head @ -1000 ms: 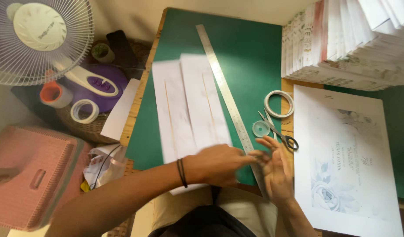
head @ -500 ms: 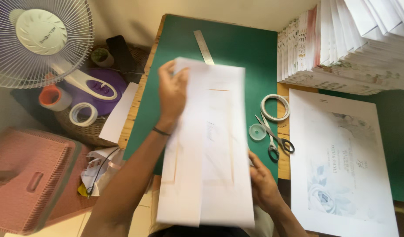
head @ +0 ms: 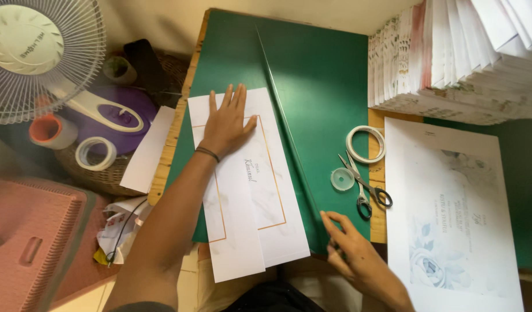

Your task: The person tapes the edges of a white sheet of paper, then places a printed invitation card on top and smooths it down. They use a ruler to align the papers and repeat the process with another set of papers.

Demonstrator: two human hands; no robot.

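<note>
On the green mat (head: 329,86), left hand (head: 227,124) flat on paper (head: 248,185).

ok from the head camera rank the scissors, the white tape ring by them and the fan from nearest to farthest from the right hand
From the right hand, at the mat's near edge:
1. Scissors, just above it, slightly right.
2. White tape ring, beyond the scissors.
3. Fan, far left corner.

head view | looks steeply down | near | over green mat (head: 324,86)
</note>
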